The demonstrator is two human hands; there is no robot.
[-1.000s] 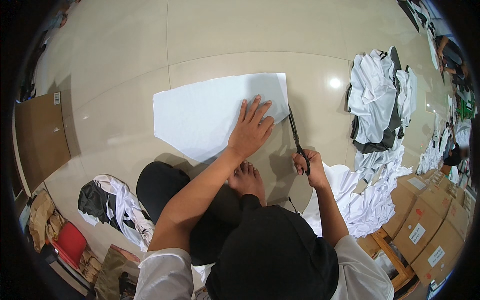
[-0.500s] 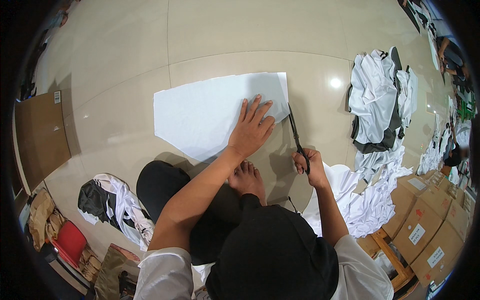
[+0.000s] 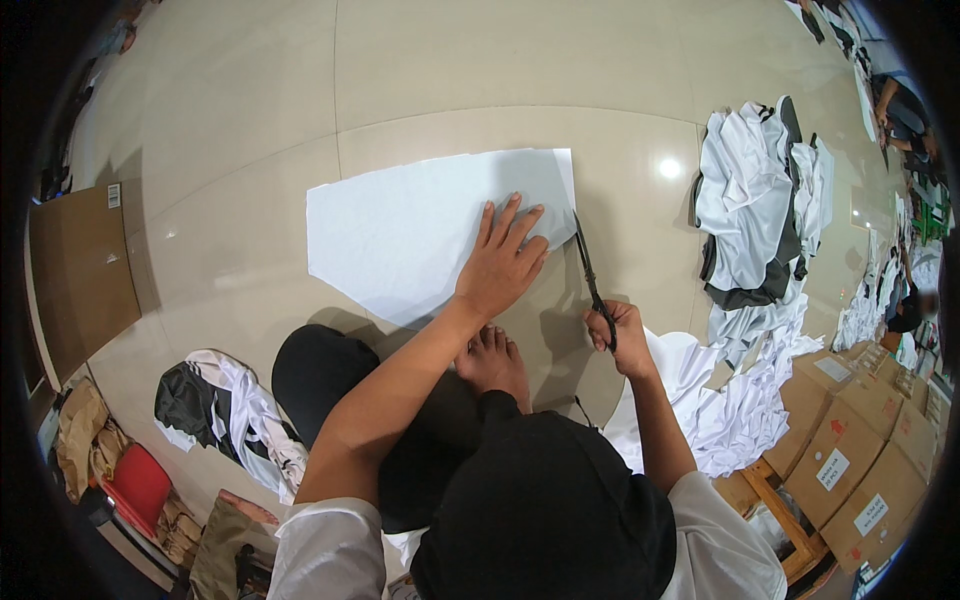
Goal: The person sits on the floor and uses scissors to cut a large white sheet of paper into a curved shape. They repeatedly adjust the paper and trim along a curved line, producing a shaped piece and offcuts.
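Note:
A flat white sheet (image 3: 390, 220), paper or cloth I cannot tell, lies on the tiled floor before me, with a straight right side and a slanting lower edge. Pressed on its right part is my left hand (image 3: 503, 255), palm down with fingers spread. My right hand (image 3: 617, 332) grips the loops of long dark scissors (image 3: 589, 271). Their tips reach the sheet's right edge, beside my left fingers. From this angle I cannot make out how far apart the blades are. My bare foot rests just below the sheet.
Right of me lie piled white and dark cloths (image 3: 745, 200) and crumpled white fabric (image 3: 740, 410). Cardboard boxes (image 3: 850, 440) stand at lower right. A bundle of cloth (image 3: 225, 410) sits at lower left, near a large cardboard panel (image 3: 88, 280). Other people are at far right.
Almost everything stays put. The whole view shifts slightly, and the scissors' tips appear a little lower along the sheet's right edge.

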